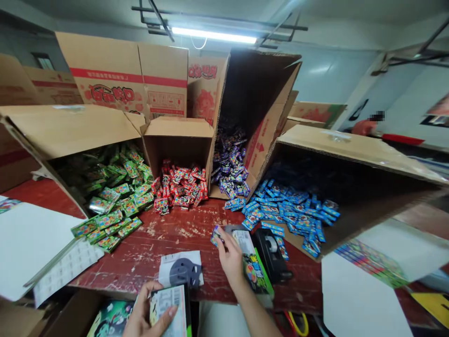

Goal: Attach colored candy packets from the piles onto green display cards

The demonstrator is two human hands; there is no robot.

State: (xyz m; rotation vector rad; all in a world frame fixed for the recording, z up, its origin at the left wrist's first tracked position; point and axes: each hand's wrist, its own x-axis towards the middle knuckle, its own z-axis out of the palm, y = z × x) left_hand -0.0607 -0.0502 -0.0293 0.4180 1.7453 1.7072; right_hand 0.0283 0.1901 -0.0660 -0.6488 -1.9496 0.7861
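My right hand [229, 255] reaches over the red table [182, 234] and pinches several small candy packets [216, 235], blue and purple. My left hand [145, 316] sits low at the table's front edge and holds a small printed box [170, 309] with a barcode panel facing up. Four cardboard boxes lie on their sides and spill packets: green packets [115, 196] on the left, red packets [180, 185] in the middle, purple packets [229, 173] beside them, blue packets [287, 206] on the right.
A black tape dispenser [271, 255] stands just right of my right hand, beside a green printed box [257, 274]. White sheets [31, 243] lie at the left and a white sheet [358, 295] at the right. A person in red [365, 126] is far back right.
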